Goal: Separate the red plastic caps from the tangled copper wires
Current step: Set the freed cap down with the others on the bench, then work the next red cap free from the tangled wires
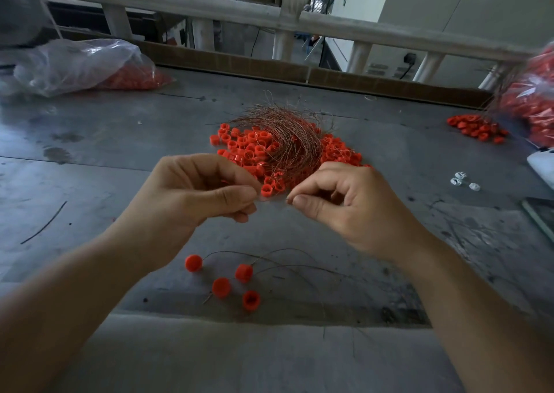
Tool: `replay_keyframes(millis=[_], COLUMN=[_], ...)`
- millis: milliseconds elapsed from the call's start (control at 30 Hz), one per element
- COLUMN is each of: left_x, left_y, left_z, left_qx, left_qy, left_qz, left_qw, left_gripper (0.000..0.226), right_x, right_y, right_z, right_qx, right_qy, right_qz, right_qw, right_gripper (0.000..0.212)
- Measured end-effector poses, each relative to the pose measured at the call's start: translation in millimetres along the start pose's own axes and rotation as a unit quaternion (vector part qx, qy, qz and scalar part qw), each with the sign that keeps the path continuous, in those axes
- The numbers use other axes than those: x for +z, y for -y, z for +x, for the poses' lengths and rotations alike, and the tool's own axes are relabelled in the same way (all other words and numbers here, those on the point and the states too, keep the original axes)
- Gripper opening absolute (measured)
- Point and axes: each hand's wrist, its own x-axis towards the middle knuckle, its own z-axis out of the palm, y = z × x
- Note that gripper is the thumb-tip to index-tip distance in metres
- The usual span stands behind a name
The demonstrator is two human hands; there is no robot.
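At the far left a clear plastic bag (75, 65) lies on the grey table (120, 140), red caps showing through its lower end; nearer, a thin dark strand (45, 223) lies on the tabletop. The left hand (198, 194) is raised above the table with its fingers curled and its thumb pressed to the forefinger; a sliver of red, the held cap (223, 181), shows beneath the forefinger, most of it hidden. Below the hands, near the table's front edge, four loose caps (221, 286) lie apart from one another, with fine wires trailing off to the right. Beyond the hands, in the middle of the table, sits the pile of red caps (248, 146), and the copper wire tangle (284, 134) lies across its top and centre, touching it. The right hand (344, 203), close to the left, is curled too; thumb and forefinger pinch the end of a thin wire (288, 201). Further right lie a few small white parts (461, 181); beyond them a small heap of caps (476, 127) sits beside a second bag (533, 101) full of red caps at the frame's edge.
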Motion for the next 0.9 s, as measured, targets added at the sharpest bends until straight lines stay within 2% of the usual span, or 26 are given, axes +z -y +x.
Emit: replay_keyframes(millis=[33,133,267,433,533,600,667,700,800,900], left_x=[-0.5,-3.6,-6.0,-6.0,-6.2,-6.9,-9.5,-11.7,-19.8,-26.1], left_y=[-0.1,1.6,7.6,10.1,10.0,10.7,12.1,13.2,18.5,24.4], left_z=[-0.3,-1.4,-2.2,-1.4,-1.1,0.6,4.3,6.8,15.9,25.2], left_qx=[-0.001,-0.005,-0.01,-0.041,-0.058,-0.055,-0.033,-0.018,0.006,-0.014], left_qy=[-0.012,-0.044,0.037,0.089,0.103,0.067,-0.012,-0.057,-0.164,-0.189], left_qz=[0.043,0.224,0.385,0.422,0.426,0.409,0.393,0.404,0.492,0.522], left_qw=[0.999,0.974,0.922,0.901,0.897,0.908,0.919,0.913,0.855,0.831], left_gripper=[0.022,0.025,0.02,0.028,0.017,0.01,0.007,0.006,0.017,0.035], right_x=[-1.8,-3.8,4.6,9.6,9.6,8.1,5.3,3.7,-1.5,-4.1], right_y=[0.1,-0.3,-1.6,-2.8,-3.9,-5.1,-6.8,-7.6,-10.2,-13.7], right_z=[-0.7,-1.8,-2.1,-3.0,-3.1,-3.1,-2.6,-1.9,0.0,1.4], right_qx=[0.009,0.04,0.064,0.078,0.081,0.091,0.093,0.092,0.094,0.102], right_qy=[0.011,0.067,0.143,0.204,0.229,0.231,0.216,0.203,0.156,0.114], right_qz=[0.003,0.003,-0.038,-0.061,-0.071,-0.063,-0.061,-0.062,-0.06,-0.073], right_qw=[1.0,0.997,0.987,0.974,0.967,0.967,0.97,0.973,0.982,0.985], right_gripper=[0.004,0.007,0.002,0.006,0.01,0.013,0.015,0.014,0.007,0.006])
